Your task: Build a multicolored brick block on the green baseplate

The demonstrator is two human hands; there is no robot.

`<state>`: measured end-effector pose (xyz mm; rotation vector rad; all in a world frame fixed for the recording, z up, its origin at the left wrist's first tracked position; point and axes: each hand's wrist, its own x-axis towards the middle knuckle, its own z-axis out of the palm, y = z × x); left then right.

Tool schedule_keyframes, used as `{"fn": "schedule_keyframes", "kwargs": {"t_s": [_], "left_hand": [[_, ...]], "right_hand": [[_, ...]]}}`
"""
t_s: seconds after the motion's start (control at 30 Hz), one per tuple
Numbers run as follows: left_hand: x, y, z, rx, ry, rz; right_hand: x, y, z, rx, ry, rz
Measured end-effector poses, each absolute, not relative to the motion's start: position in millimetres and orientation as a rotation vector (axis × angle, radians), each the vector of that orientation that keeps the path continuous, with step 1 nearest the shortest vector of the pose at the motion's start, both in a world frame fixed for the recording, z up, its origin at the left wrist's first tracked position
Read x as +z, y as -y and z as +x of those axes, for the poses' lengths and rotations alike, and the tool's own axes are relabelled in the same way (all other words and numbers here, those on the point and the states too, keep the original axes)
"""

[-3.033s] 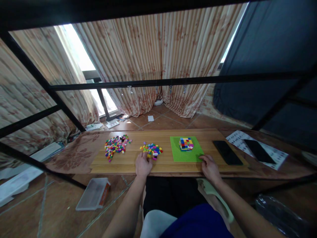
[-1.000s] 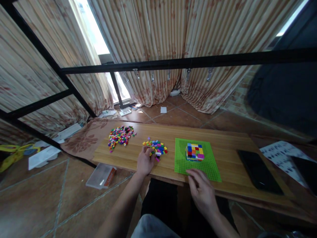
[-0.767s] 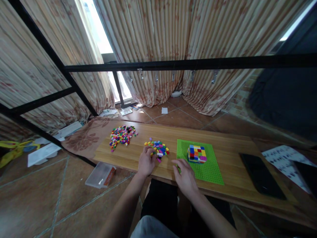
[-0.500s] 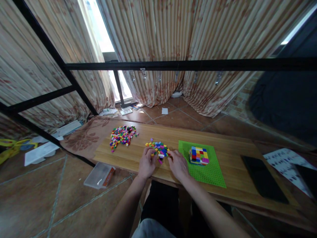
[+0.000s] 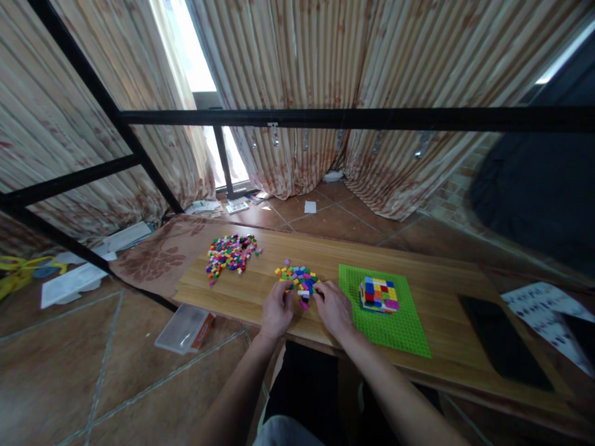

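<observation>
Pleated floral curtains [image 5: 288, 68] fill the back of the room; below them spreads a brown tiled floor [image 5: 139, 384]; a black metal frame [image 5: 325, 118] crosses in front; a long wood-grain board [image 5: 441, 279] lies over a flowered brown cloth [image 5: 153, 260]; on it sit a green studded baseplate [image 5: 400, 334] and, farther right, a flat black slab [image 5: 504, 341]; a clear plastic box [image 5: 181, 328] (orange along one side) is on the floor. The left hand [image 5: 277, 310] and right hand [image 5: 333, 308] flank a small brick pile [image 5: 303, 279], fingers curled, thumbs near fingertips; whether either pinches a brick I cannot tell; a larger brick heap [image 5: 230, 253] lies left; a multicoloured brick block [image 5: 379, 294] stands on the baseplate.
</observation>
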<state>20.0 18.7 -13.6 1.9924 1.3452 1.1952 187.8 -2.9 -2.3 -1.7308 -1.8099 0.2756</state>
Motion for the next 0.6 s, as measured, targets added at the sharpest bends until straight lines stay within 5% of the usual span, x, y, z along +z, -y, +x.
{"fn": "schedule_keyframes", "kwargs": {"t_s": [0.6], "left_hand": [[-7.3, -14.8, 22.1, 1.328, -1.468, 1.935]], "right_hand": [[17.9, -30.1, 154.3, 0.211, 1.814, -1.930]]}}
